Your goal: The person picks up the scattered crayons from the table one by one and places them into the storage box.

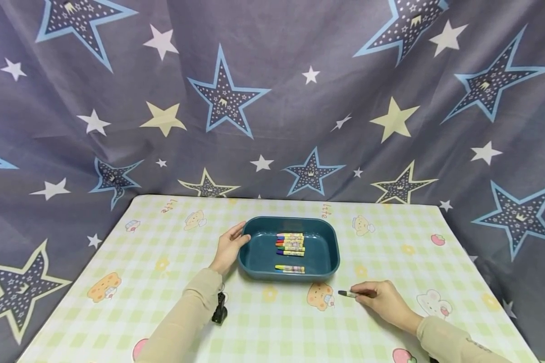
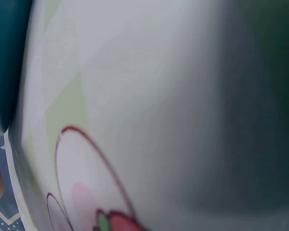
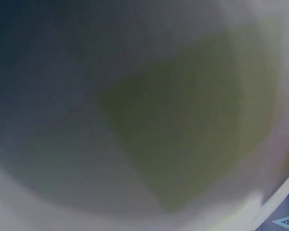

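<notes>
In the head view, a dark teal tub [image 1: 288, 276] stands on the table. Several crayons with patterned yellow wrappers lie in it: a close row [image 1: 290, 243] with tips of different colours, and a yellow-tipped crayon [image 1: 289, 269] nearer the front wall. My left hand [image 1: 229, 247] holds the tub's left end, thumb at the rim and fingers along the outside. To the right and in front of the tub, my right hand [image 1: 386, 301] pinches a black crayon [image 1: 346, 294] between thumb and fingers, its dark tip pointing left. The left wrist view catches the tub's side [image 2: 7, 62] at its edge.
A green-and-white checked cloth [image 1: 163, 282] printed with bears, flowers and strawberries covers the table. Behind it hangs a grey curtain [image 1: 272, 126] with stars. A small black device [image 1: 219, 308] sits at the left wrist. The right wrist view is mostly blurred cloth.
</notes>
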The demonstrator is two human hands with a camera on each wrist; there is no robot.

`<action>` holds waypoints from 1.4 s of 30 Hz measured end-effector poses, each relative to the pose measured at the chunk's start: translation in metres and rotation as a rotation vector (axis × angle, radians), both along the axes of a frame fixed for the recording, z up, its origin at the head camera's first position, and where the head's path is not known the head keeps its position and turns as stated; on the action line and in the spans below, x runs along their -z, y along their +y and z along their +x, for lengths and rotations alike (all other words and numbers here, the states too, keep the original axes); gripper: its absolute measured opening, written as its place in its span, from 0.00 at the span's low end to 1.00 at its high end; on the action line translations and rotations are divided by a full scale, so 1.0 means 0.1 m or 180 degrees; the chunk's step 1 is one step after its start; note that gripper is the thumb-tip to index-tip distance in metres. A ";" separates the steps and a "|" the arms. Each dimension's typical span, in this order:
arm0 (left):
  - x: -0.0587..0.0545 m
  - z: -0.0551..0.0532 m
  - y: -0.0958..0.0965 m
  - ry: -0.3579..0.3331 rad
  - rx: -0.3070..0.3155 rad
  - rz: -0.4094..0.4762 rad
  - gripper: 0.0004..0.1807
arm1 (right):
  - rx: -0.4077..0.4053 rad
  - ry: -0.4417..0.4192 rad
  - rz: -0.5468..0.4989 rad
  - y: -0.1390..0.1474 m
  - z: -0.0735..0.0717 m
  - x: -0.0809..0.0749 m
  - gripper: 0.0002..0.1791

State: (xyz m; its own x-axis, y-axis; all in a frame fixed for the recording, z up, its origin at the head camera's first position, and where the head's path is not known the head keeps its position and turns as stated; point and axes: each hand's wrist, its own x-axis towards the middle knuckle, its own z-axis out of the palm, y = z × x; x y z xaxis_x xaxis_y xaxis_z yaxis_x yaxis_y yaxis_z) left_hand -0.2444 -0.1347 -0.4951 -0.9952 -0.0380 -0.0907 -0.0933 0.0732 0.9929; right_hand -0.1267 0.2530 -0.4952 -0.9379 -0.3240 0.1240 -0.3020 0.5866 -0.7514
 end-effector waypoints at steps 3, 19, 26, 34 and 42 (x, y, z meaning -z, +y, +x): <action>0.00 0.00 0.00 -0.0011 -0.0002 -0.0005 0.28 | 0.0007 -0.0096 -0.0023 0.00 -0.01 -0.01 0.09; 0.00 -0.01 -0.02 -0.0006 -0.0019 0.0008 0.27 | 0.0018 -0.0328 -0.0218 0.01 -0.09 -0.07 0.10; 0.01 -0.02 -0.02 0.0016 -0.0022 0.0006 0.28 | 0.0261 -0.0288 -0.0339 0.02 -0.18 -0.34 0.11; 0.00 -0.01 -0.03 0.0032 -0.0025 0.0008 0.28 | 0.0242 0.0114 -0.0413 -0.06 -0.38 -0.76 0.11; 0.01 -0.01 -0.02 0.0038 -0.0037 0.0064 0.28 | 0.0135 0.0062 -0.0643 -0.37 -0.61 -0.89 0.12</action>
State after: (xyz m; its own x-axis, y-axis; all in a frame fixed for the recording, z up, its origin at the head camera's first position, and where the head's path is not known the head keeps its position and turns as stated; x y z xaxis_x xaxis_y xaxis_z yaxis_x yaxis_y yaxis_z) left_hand -0.2458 -0.1366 -0.4958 -0.9957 -0.0480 -0.0795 -0.0820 0.0522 0.9953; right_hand -0.1877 0.2158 -0.4061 -0.9469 -0.2511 0.2006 -0.2958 0.4369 -0.8495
